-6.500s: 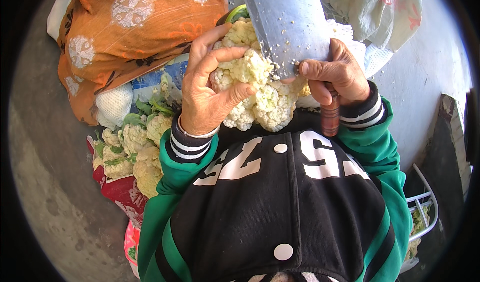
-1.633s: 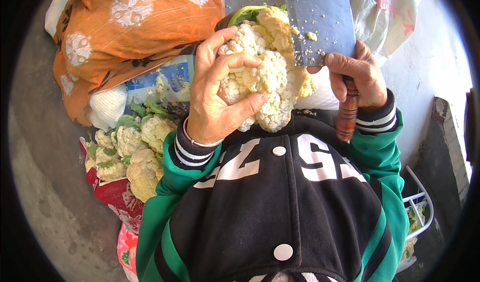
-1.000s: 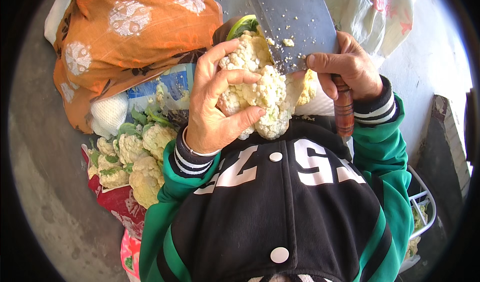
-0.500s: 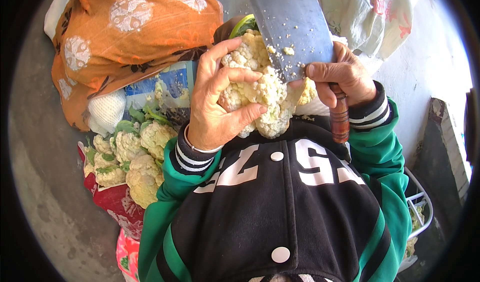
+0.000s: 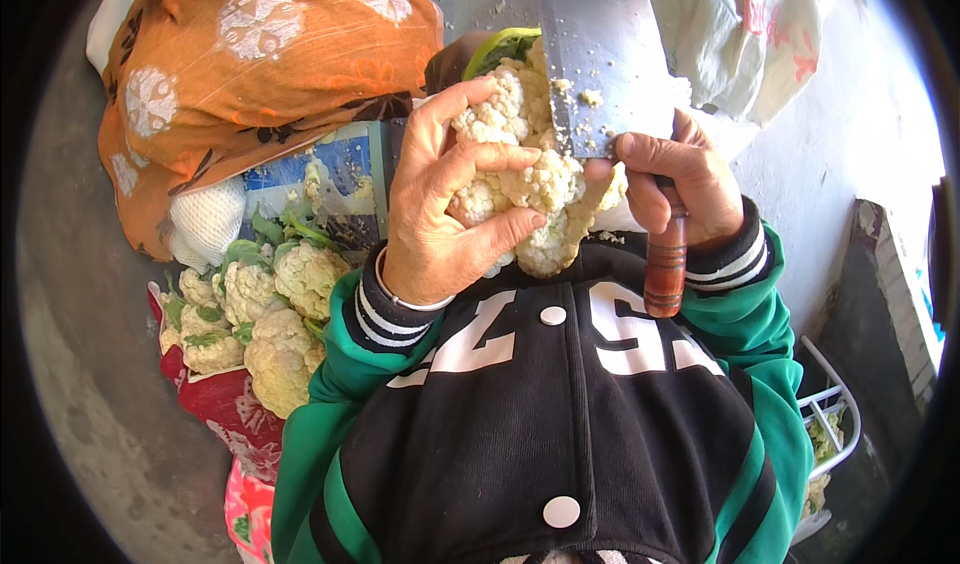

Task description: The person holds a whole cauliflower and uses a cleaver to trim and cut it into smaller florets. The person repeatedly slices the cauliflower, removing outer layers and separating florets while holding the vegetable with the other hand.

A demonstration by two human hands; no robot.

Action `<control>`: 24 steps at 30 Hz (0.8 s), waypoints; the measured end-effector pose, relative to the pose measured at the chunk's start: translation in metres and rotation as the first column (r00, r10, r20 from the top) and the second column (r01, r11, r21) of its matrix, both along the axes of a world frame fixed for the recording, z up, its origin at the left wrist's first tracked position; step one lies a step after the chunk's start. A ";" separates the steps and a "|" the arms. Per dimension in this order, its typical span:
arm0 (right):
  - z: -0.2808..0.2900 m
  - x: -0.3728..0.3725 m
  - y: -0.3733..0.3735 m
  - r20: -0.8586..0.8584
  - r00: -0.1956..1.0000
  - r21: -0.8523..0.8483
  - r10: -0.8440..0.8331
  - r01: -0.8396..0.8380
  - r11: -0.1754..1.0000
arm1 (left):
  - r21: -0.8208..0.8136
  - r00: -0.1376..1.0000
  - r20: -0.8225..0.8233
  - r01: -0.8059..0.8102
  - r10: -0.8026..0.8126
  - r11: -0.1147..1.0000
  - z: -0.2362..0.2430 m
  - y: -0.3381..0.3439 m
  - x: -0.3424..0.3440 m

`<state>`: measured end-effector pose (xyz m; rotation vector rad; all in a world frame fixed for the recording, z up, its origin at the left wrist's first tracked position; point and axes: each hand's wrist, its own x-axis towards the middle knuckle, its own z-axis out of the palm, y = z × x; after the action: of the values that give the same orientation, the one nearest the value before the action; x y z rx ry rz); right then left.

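My left hand (image 5: 430,214) grips a pale cauliflower (image 5: 550,224), with fingers and thumb curved over its florets; a green leaf shows at its top. In my right hand (image 5: 690,184) is a broad steel cleaver (image 5: 610,64), held by its turned wooden handle (image 5: 665,274), the thumb at the blade's base. The blade lies upright along the cauliflower's right side and carries small white crumbs; its cutting edge is partly hidden among the florets. The cauliflower is held just above my jacket front.
Several leafy cauliflowers (image 5: 275,354) lie at left on red cloth (image 5: 215,409). Behind are an orange patterned cloth (image 5: 240,84), white mesh wrap (image 5: 205,219) and a blue panel (image 5: 320,169). A pale plastic bag (image 5: 760,34) is at upper right, a white metal rack (image 5: 840,404) at lower right.
Over the last second the cleaver's handle has shifted down and leftward with my right hand, the blade pivoting slightly. My left hand stays gripped on the cauliflower, moved marginally rightward.
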<state>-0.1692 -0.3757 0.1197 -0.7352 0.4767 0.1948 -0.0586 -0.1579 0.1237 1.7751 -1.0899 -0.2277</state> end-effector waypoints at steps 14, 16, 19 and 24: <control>0.017 -0.008 -0.028 0.094 0.995 -0.413 0.040 0.002 0.911 | -0.005 0.999 0.034 -0.018 0.018 1.000 -0.003 0.005 -0.001; 0.021 -0.004 -0.030 0.081 0.989 -0.405 0.123 -0.080 0.911 | 0.017 0.997 0.080 0.004 -0.005 1.000 -0.001 0.005 0.000; 0.023 0.007 -0.037 0.091 0.969 -0.383 0.232 -0.181 0.906 | 0.017 0.997 0.070 0.011 -0.012 1.000 -0.001 0.004 -0.001; 0.026 0.018 -0.041 0.013 0.941 -0.400 0.337 -0.304 0.865 | 0.019 1.000 0.005 -0.012 0.012 1.000 -0.002 0.005 -0.003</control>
<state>-0.1513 -0.4164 0.1458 -1.2164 0.3121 0.3867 -0.0614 -0.1530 0.1217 1.7996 -1.0840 -0.2269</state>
